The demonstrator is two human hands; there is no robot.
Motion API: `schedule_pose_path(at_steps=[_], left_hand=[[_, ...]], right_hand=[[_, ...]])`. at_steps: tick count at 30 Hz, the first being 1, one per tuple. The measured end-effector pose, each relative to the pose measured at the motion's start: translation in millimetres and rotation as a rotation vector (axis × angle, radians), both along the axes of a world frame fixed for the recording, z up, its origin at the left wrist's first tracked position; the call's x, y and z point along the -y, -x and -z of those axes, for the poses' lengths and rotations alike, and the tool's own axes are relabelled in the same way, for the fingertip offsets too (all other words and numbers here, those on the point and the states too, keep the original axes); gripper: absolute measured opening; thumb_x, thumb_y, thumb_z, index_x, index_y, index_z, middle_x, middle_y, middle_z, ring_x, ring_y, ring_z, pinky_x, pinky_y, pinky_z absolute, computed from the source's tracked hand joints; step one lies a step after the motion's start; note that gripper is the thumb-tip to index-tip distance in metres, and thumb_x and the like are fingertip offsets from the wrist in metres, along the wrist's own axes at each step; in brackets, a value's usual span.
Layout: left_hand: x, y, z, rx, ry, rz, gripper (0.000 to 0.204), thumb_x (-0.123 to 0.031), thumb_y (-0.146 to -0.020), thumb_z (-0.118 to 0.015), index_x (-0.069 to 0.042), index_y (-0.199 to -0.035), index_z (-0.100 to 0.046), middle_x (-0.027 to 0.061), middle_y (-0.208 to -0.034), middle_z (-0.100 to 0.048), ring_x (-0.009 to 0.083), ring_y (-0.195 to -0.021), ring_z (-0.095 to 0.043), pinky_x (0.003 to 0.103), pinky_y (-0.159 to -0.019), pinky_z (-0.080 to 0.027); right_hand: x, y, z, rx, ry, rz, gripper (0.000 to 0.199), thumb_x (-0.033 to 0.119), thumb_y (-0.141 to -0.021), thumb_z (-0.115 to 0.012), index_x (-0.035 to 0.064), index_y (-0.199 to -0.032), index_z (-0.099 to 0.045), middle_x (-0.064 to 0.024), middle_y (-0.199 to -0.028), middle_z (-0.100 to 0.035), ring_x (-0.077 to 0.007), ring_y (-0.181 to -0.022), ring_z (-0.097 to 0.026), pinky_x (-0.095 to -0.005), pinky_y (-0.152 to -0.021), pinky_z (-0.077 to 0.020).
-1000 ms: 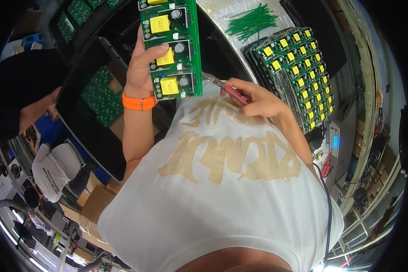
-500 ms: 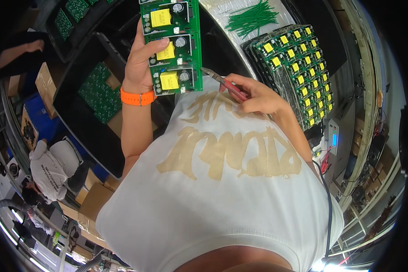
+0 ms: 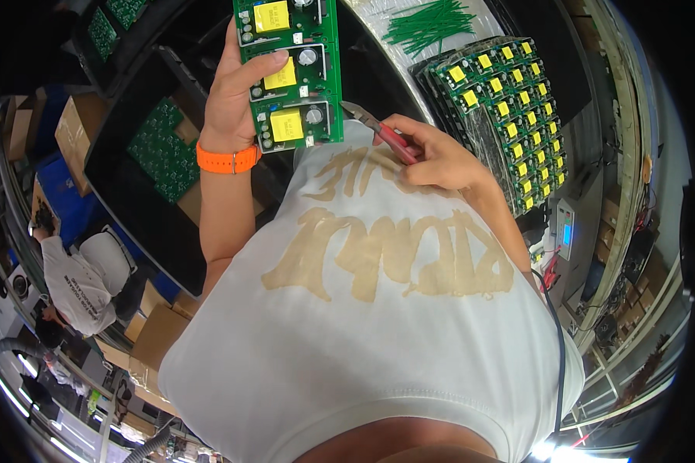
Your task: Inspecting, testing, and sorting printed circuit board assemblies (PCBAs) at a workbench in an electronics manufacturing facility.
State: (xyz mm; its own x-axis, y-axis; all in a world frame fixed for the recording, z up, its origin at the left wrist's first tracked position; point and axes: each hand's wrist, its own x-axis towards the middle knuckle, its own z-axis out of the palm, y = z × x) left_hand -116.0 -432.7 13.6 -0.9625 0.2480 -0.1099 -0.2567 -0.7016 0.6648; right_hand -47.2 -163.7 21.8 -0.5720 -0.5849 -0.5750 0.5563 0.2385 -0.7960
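My left hand (image 3: 232,104), with an orange band at its wrist, is closed on the left side of a green circuit board panel (image 3: 321,91). Its thumb lies on a yellow transformer (image 3: 280,75). The panel carries several repeated sections with transformers, capacitors and metal brackets, and its far end runs out of view. My right hand (image 3: 442,160) grips red-handled cutting pliers (image 3: 398,144). The jaws point at the panel's lower right edge, very near it; whether they touch is not clear.
Right of my hands, many populated boards (image 3: 523,119) with yellow transformers stand in rows on a stack. Beyond lies a pile of green cable ties (image 3: 428,27). On the left, a black bin (image 3: 116,181) holds green boards (image 3: 161,150). A person (image 3: 77,282) sits farther left.
My left hand and the panel have shifted slightly left and up in the picture. The pliers stay beside the panel's edge. Another person's forearm at the upper left has left the view.
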Motion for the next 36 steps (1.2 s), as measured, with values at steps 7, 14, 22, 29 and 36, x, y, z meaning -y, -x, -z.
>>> schedule_pose_path(at_steps=[7, 14, 22, 29, 36], left_hand=[[-1.8, -3.4, -11.1, -0.035, 0.146, -0.070, 0.065, 0.008, -0.085, -0.054, -0.011, -0.145, -0.037, 0.0149, -0.120, -0.063, 0.0233, -0.095, -0.067, 0.035, -0.081, -0.056], [0.2, -3.7, -8.4, -0.094, 0.142, -0.100, 0.065, 0.009, -0.085, -0.055, -0.010, -0.145, -0.036, 0.0145, -0.119, -0.063, 0.0225, -0.092, -0.068, 0.032, -0.078, -0.056], [-4.5, -4.6, -9.5, -0.077, 0.187, -0.126, 0.065, 0.010, -0.085, -0.055, -0.010, -0.144, -0.036, 0.0154, -0.119, -0.063, 0.0211, -0.090, -0.067, 0.031, -0.077, -0.056], [-5.8, -5.0, -5.8, -0.093, 0.223, -0.130, 0.066, 0.010, -0.085, -0.055, -0.010, -0.145, -0.035, 0.0158, -0.120, -0.062, 0.0212, -0.091, -0.067, 0.031, -0.077, -0.056], [0.7, -6.2, -0.1, -0.113, 0.311, -0.110, 0.065, 0.010, -0.085, -0.055, -0.012, -0.143, -0.037, 0.0157, -0.119, -0.063, 0.0236, -0.092, -0.068, 0.034, -0.078, -0.057]], right_hand=[[5.5, -1.4, -14.7, -0.165, -0.150, -0.010, 0.051, 0.004, -0.067, -0.060, 0.0062, -0.117, -0.057, -0.0010, -0.082, -0.056, -0.0108, -0.067, -0.042, -0.0221, -0.059, -0.0343], [10.9, 1.9, -22.0, -0.309, -0.300, -0.074, 0.053, 0.004, -0.066, -0.061, 0.0055, -0.118, -0.057, -0.0024, -0.077, -0.058, -0.0132, -0.065, -0.044, -0.0239, -0.059, -0.0364], [16.1, 0.2, -23.7, -0.409, -0.433, -0.099, 0.053, 0.010, -0.067, -0.065, 0.0081, -0.120, -0.058, -0.0051, -0.072, -0.058, -0.0176, -0.061, -0.046, -0.0282, -0.058, -0.0378], [22.4, -1.4, -25.6, -0.406, -0.489, -0.100, 0.054, 0.014, -0.069, -0.066, 0.0093, -0.122, -0.057, -0.0063, -0.071, -0.057, -0.0199, -0.061, -0.047, -0.0305, -0.058, -0.0388], [19.3, -0.9, -18.5, -0.414, -0.496, -0.118, 0.053, 0.015, -0.070, -0.065, 0.0085, -0.122, -0.056, -0.0055, -0.072, -0.056, -0.0181, -0.061, -0.047, -0.0298, -0.058, -0.0383]])
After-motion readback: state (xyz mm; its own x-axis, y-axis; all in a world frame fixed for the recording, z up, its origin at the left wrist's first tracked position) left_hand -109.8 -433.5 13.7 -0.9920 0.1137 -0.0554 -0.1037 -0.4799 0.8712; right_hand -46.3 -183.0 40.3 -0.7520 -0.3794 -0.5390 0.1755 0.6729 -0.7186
